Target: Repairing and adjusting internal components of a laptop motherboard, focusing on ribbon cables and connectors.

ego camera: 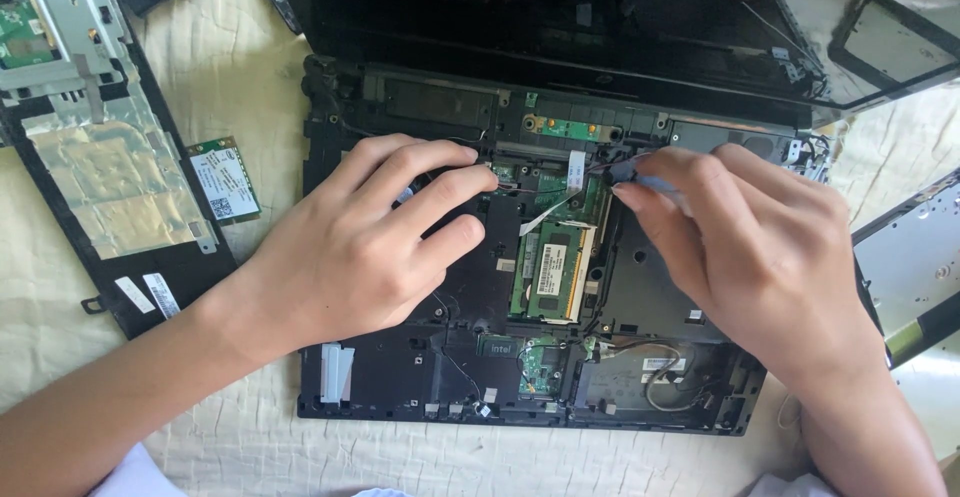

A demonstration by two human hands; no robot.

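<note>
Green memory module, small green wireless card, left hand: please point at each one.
Green memory module (552,269), head view, middle of its board.
Small green wireless card (224,179), head view, white label.
Left hand (365,242), head view, back of hand.

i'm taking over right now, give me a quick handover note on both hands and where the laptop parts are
Left hand: resting flat on the opened laptop base, fingertips by the small connector wires near the board; it grips nothing.
Right hand: pinching a thin blue-handled tool, its tip at the cables just above the memory module.
Parts: the keyboard cover is already off and the board is exposed. A small wireless card lies loose on the cloth to the left, beside a removed black panel with foil backing.
Left: the memory module is seated in its slot, and the white ribbon cable is still on the board.
</note>
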